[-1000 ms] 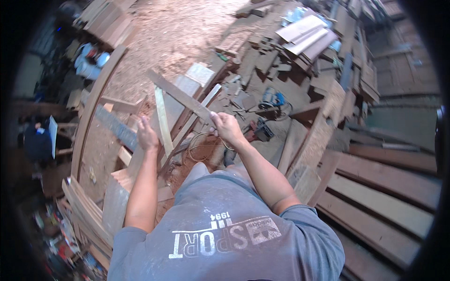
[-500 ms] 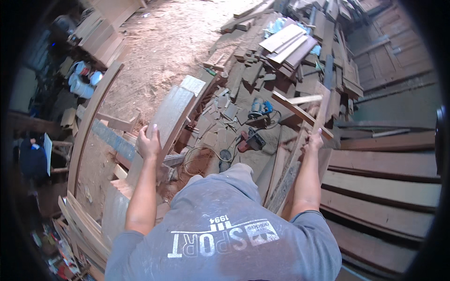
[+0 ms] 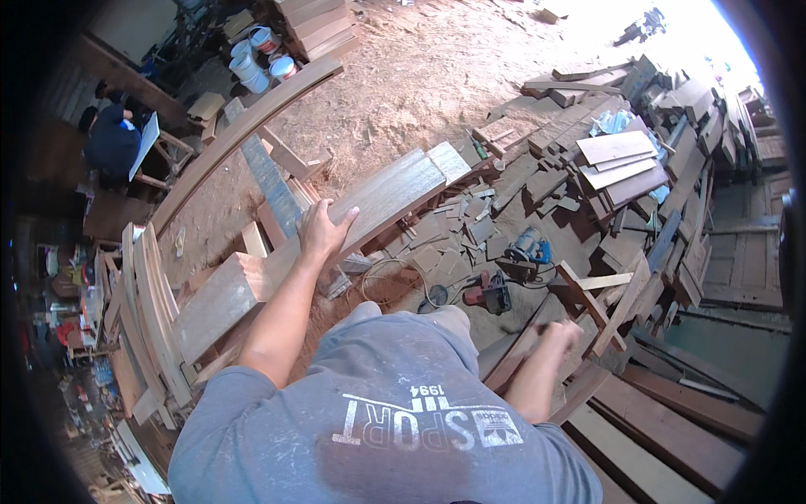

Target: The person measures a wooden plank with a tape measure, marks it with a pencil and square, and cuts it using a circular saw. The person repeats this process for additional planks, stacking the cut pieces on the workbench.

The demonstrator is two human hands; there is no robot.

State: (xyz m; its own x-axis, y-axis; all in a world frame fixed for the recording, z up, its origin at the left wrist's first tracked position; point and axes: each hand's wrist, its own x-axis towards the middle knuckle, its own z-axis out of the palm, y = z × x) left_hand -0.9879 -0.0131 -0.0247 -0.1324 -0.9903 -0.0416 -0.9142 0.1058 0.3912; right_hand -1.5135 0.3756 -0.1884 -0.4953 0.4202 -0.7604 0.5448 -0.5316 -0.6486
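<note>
My left hand [image 3: 323, 231] rests on the long wooden plank [image 3: 382, 197] to my left, its thumb and fingers spread over the surface. A shorter pale block [image 3: 447, 163] lies at the plank's far end. On the right, my right hand [image 3: 561, 334] is curled into a loose fist, slightly blurred; whether anything is inside it does not show. Just beyond that hand, a crossed wooden frame [image 3: 588, 301] of thin strips leans on the scrap. A red and black power tool [image 3: 487, 293] and a blue router [image 3: 529, 246] lie on the ground ahead of me.
Scrap offcuts [image 3: 453, 231] litter the ground between the plank and a heap of boards [image 3: 621, 160]. Long boards [image 3: 663, 412] lie at the lower right. A thin hose [image 3: 378, 273] loops near my knees. White buckets [image 3: 249, 71] stand far left, near a seated person [image 3: 115, 144].
The whole view has swung, so the scene sits further right. My right hand has come away from the wooden frame and its fingers are curled. My left hand stays on the plank.
</note>
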